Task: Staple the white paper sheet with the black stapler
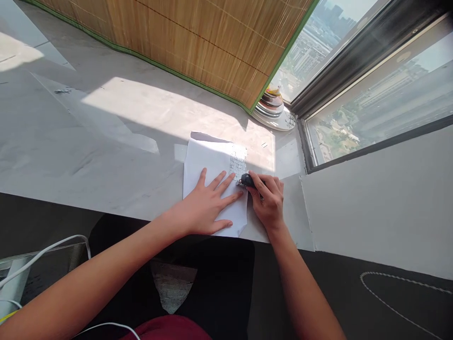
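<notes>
White paper [198,160] lies on the light marbled ledge, near its front edge. My left hand [212,203] rests flat on it with fingers spread, holding nothing. Dense rows of short staples [238,160] run along the paper's upper right part. A small black stapler [247,180] is gripped in my right hand [268,197], its jaw at the paper's right edge just below the rows. Fingers cover most of the stapler's body, so I cannot tell whether its jaw is pressed down.
A bamboo blind [198,42] with green edging hangs over the back of the ledge [116,174]. Stacked plates [271,111] stand in the corner by the window [332,137]. Loose staples [62,90] lie at the far left. A white cable [49,252] loops at lower left.
</notes>
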`<state>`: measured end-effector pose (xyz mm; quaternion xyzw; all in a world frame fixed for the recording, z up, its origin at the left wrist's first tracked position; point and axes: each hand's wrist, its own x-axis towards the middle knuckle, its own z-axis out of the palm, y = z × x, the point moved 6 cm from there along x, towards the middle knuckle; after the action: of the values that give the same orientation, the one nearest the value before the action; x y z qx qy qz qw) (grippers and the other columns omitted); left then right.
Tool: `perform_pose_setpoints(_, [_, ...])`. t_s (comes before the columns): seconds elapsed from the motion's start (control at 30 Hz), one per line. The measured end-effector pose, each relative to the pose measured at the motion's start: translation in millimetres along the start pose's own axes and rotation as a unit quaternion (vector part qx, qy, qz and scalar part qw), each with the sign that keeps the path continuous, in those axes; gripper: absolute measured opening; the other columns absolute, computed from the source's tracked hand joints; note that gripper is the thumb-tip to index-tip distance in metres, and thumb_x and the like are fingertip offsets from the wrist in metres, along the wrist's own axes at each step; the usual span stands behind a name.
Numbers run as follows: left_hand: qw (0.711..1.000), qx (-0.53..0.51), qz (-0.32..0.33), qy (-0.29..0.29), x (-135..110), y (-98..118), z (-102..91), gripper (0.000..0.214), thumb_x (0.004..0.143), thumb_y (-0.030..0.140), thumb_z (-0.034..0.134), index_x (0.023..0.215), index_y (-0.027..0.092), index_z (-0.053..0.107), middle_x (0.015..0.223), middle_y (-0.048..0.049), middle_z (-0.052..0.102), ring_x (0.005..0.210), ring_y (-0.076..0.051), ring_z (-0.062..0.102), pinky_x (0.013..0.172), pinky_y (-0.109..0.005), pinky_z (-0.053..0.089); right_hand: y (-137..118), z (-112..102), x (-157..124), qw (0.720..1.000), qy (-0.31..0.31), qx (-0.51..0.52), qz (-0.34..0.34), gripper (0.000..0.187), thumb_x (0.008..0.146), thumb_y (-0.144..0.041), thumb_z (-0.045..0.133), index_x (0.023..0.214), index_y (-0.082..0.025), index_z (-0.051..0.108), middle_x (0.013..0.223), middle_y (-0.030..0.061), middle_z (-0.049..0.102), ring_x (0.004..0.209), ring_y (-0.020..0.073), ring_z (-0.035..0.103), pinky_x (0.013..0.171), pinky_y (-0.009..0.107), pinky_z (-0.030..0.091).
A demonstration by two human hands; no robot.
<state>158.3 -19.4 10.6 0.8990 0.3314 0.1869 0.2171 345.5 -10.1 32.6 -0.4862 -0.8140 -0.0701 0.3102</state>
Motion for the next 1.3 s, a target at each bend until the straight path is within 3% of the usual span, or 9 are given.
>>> perform_pose_setpoints(0.33, [0.993, 0.102, -0.007, -0.06, 0, 5, -3.2, 0.08, 0.096, 0.065, 0.059, 0.166, 0.031, 0.039, 0.179, -0.0146, 0.018, 0.164, -0.043, 0.018, 0.126, -0.075, 0.0, -4, 1, 2, 0.999, -0.001, -0.039, -0.011, 0.046, 0.106, -0.025, 0.062, 0.151, -0.037, 0.059, 0.116, 0.0044, 0.074, 0.098, 0.0228, 0.064, 0.092, 0.041, 0.038])
perform_pose_setpoints(0.63, [0.991, 0.116, -0.007, -0.065, 1, 5, -3.4, 0.08, 0.096, 0.066, 0.058, 0.166, 0.031, 0.04, 0.179, -0.013, 0.018, 0.164, -0.042, 0.018, 0.127, -0.072, 0.0, -4, 4, 1, 0.996, -0.031, -0.079, 0.001, 0.039, 0.108, -0.027, 0.059, 0.146, -0.036, 0.064, 0.117, 0.004, 0.074, 0.102, 0.0233, 0.063, 0.097, 0.044, 0.032])
perform_pose_setpoints(0.9, [0.99, 0.115, -0.015, -0.08, 3, 4, -3.5, 0.08, 0.096, 0.066, 0.058, 0.165, 0.03, 0.041, 0.179, -0.0141, 0.019, 0.164, -0.043, 0.018, 0.127, -0.074, 0.0, -18, 9, 5, 0.99, -0.075, -0.12, 0.011, 0.046, 0.104, -0.012, 0.057, 0.14, -0.039, 0.068, 0.121, 0.0032, 0.074, 0.111, 0.0263, 0.059, 0.101, 0.048, 0.028])
perform_pose_setpoints(1.13, [0.989, 0.133, -0.014, -0.071, 1, 4, -3.1, 0.081, 0.097, 0.068, 0.055, 0.169, 0.036, 0.032, 0.179, -0.0109, 0.018, 0.164, -0.042, 0.017, 0.127, -0.073, 0.001, 3, 2, 5, 0.996, 0.016, -0.028, 0.088, 0.036, 0.105, -0.02, 0.056, 0.136, -0.032, 0.07, 0.113, 0.0047, 0.072, 0.104, 0.0245, 0.062, 0.096, 0.043, 0.038])
perform_pose_setpoints(1.3, [0.986, 0.144, -0.024, -0.084, 2, 2, -1.6, 0.089, 0.098, 0.071, 0.05, 0.171, 0.027, 0.026, 0.179, -0.014, 0.018, 0.165, -0.04, 0.016, 0.129, -0.071, 0.001, 16, -1, 3, 0.986, 0.062, -0.031, 0.149, 0.037, 0.103, -0.019, 0.054, 0.135, -0.03, 0.07, 0.112, 0.0066, 0.071, 0.106, 0.0268, 0.061, 0.091, 0.042, 0.04])
